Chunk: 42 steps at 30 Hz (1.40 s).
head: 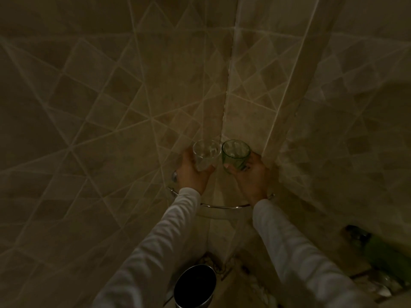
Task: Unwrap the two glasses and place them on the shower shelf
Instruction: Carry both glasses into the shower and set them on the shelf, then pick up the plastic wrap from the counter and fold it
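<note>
- Both glasses are seen bare, no wrapping on either, so the unwrapping is judged done; only the setting-down appears to be left.
- The clear glass (pixel 205 154) is gripped around its lower wall by the left hand (pixel 192 172), just left of centre frame.
- The green glass (pixel 235 155) is clasped the same way by the right hand (pixel 251 174), just right of centre; the two rims are held side by side, nearly touching.
- Both are held over the corner shower shelf (pixel 224 206), marked by a curved chrome rail low of centre; whether either base is resting on it cannot be told.
- Both glasses are short round tumblers, with what may be dimpled walls — too dim to confirm.
- Matte beige diagonal tiles (pixel 89 107) with pale grout are laid across both walls.
- Soft white sleeves (pixel 155 252) are worn; a shiny metal bucket (pixel 195 285) is spotted at the bottom.
</note>
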### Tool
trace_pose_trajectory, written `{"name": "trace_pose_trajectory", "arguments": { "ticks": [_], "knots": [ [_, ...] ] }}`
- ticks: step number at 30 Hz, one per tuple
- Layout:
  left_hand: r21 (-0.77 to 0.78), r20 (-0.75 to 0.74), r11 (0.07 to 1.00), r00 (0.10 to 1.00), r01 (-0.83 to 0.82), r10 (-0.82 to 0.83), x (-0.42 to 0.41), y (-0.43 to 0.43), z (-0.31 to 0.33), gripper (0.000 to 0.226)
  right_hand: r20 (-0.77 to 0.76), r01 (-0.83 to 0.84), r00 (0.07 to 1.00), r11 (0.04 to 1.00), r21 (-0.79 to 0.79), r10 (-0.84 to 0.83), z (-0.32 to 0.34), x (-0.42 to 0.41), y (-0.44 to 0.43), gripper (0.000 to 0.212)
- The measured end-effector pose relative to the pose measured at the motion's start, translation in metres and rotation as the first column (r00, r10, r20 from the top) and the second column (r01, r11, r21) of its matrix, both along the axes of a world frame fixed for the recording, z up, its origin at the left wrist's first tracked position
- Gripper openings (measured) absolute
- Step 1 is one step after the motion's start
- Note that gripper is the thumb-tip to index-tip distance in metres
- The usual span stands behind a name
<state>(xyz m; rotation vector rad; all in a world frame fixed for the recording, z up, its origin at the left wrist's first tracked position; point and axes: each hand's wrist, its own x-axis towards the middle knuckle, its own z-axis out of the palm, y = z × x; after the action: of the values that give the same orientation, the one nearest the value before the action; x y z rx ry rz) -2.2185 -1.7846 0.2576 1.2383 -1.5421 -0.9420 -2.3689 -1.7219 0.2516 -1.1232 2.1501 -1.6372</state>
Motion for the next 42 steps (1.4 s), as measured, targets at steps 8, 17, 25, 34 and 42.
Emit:
{"name": "trace_pose_trajectory", "arguments": {
  "ticks": [8,17,25,34,42],
  "knots": [
    [0.023,0.106,0.989,0.984,0.145,-0.146,0.018,0.01,-0.007,0.076,-0.114,0.054,0.992,0.998,0.022,-0.052,-0.011,0.022,0.039,0.052],
    [-0.137,0.376,0.959,0.909,0.247,-0.18,0.05,0.067,-0.014,0.066,-0.423,-0.012,0.902,0.983,0.184,0.09,-0.016,0.065,0.086,0.068],
    [-0.157,0.474,0.981,0.88,0.112,-0.025,0.077,0.133,-0.037,0.063,-0.554,-0.181,0.764,0.934,0.309,0.331,-0.055,0.082,0.119,0.077],
    [-0.049,0.7,0.929,0.651,-0.368,0.295,0.186,0.278,-0.112,0.077,-0.501,-0.534,0.502,0.709,0.461,0.705,-0.102,0.15,0.174,0.084],
    [0.067,0.785,0.614,0.421,-0.787,0.454,0.302,0.444,-0.144,0.082,-0.392,-0.726,0.11,0.342,0.596,0.914,-0.132,0.281,0.226,0.088]
  ]
}}
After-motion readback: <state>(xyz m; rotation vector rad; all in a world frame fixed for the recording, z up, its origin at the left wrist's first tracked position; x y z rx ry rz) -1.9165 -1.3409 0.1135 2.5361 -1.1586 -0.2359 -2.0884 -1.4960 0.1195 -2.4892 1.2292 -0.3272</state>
